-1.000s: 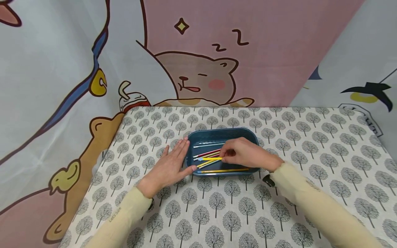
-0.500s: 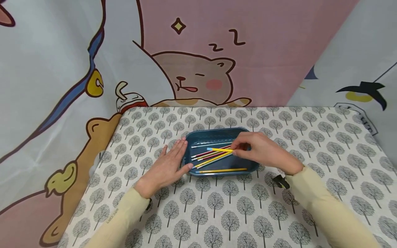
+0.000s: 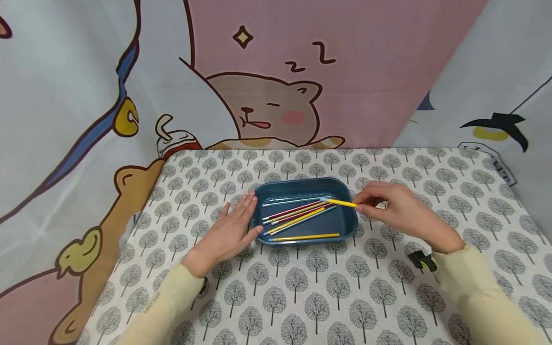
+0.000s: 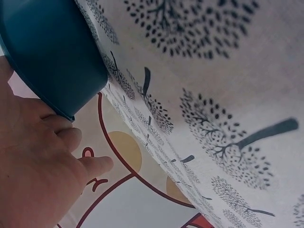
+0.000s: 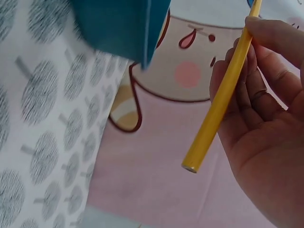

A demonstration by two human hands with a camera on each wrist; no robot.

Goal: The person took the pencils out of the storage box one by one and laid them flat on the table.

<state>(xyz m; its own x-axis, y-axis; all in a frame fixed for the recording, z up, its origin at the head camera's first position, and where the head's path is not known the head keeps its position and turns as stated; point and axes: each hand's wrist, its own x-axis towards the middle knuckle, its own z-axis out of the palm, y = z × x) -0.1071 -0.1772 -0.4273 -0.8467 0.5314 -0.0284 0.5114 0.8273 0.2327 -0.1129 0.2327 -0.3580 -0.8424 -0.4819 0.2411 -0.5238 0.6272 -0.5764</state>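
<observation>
My right hand (image 3: 398,211) pinches a yellow pencil (image 5: 221,102) between thumb and fingers, over the right rim of a dark blue tray (image 3: 340,220). In the head view its blue-tipped end points left above the tray; the right wrist view shows its flat, unsharpened end. Several pencils lie in the tray: a fanned group of red, yellow and green pencils (image 3: 297,219), a yellow pencil (image 3: 306,237) along the front wall and a pale blue-grey pencil (image 3: 293,201) at the back. With its fingers extended, my left hand (image 3: 224,235) rests against the tray's left end.
A tree-print cloth (image 3: 319,292) covers the table under the tray. Behind its far edge hangs a curtain (image 3: 362,72) with cartoon animals. A black strap piece (image 3: 421,261) shows at the right wrist.
My right hand has lifted the yellow pencil from the other pencils and carried it right, to the tray's right rim. The left hand stays at the tray's left end.
</observation>
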